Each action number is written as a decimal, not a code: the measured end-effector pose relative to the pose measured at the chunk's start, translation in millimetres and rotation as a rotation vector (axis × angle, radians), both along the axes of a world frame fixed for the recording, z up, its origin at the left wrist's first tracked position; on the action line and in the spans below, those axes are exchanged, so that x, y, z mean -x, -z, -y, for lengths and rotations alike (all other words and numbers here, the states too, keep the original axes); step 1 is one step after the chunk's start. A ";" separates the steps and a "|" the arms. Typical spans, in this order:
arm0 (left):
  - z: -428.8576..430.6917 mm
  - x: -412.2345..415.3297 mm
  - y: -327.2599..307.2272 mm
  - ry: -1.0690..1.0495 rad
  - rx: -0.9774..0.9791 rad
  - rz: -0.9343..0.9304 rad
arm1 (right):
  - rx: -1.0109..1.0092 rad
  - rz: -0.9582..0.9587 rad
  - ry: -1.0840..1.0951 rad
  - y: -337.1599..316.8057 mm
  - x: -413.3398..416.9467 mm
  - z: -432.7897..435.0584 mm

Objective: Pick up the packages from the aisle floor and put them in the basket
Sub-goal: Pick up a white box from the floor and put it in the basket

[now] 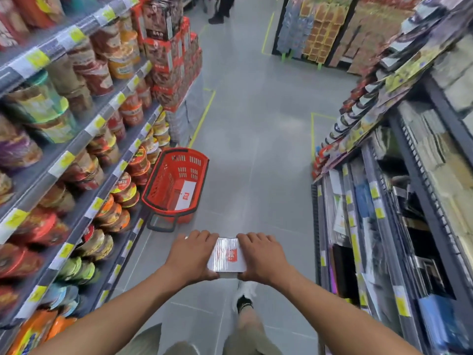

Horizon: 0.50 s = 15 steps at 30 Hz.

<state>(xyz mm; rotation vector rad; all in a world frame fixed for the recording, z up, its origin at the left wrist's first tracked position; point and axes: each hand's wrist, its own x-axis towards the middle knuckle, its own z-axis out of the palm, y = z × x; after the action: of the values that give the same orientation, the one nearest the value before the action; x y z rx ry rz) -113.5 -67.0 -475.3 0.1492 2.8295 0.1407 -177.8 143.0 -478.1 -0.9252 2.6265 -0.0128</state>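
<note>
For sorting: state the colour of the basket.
Red basket with black rim trim, seen in the head view.

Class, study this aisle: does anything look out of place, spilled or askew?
Nothing stands out. The red basket stands upright on the floor by the left shelves, one package inside. Left hand and right hand hold a wrapped package.

Bright, even store lighting; shelves point(76, 139) at both edges smear and bow, floor point(256, 124) faintly glossy.

Silver package point(227, 254) held flat, red basket point(158, 180) holding white package point(185, 196)
</note>
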 end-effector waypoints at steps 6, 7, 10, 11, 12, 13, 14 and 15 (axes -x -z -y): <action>1.5 108.7 5.0 -0.076 -0.006 -0.008 | 0.016 0.014 -0.084 2.0 124.6 5.0; 2.0 126.0 4.9 -0.097 -0.016 -0.009 | 0.015 0.017 -0.103 0.6 147.0 6.8; 6.8 170.1 4.3 -0.167 -0.038 -0.016 | 0.015 0.023 -0.173 0.5 206.0 16.9; 10.4 183.0 3.3 -0.195 -0.033 -0.014 | 0.013 0.018 -0.198 0.9 223.8 23.0; 15.0 194.9 2.6 -0.224 -0.030 -0.011 | 0.013 0.015 -0.227 2.4 241.6 30.6; 19.5 204.7 1.3 -0.247 -0.034 -0.004 | 0.014 0.013 -0.251 2.8 256.6 38.6; 25.0 212.5 1.4 -0.267 -0.040 0.001 | 0.009 0.017 -0.276 2.3 269.9 47.6; 33.1 221.2 2.7 -0.301 -0.048 0.002 | 0.000 0.022 -0.316 3.0 285.2 59.8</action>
<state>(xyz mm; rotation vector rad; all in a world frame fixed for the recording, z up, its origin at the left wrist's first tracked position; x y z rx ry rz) -334.7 -100.1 -478.0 -0.2683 2.8304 0.2735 -463.0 83.2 -481.0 -1.3203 2.4317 0.0557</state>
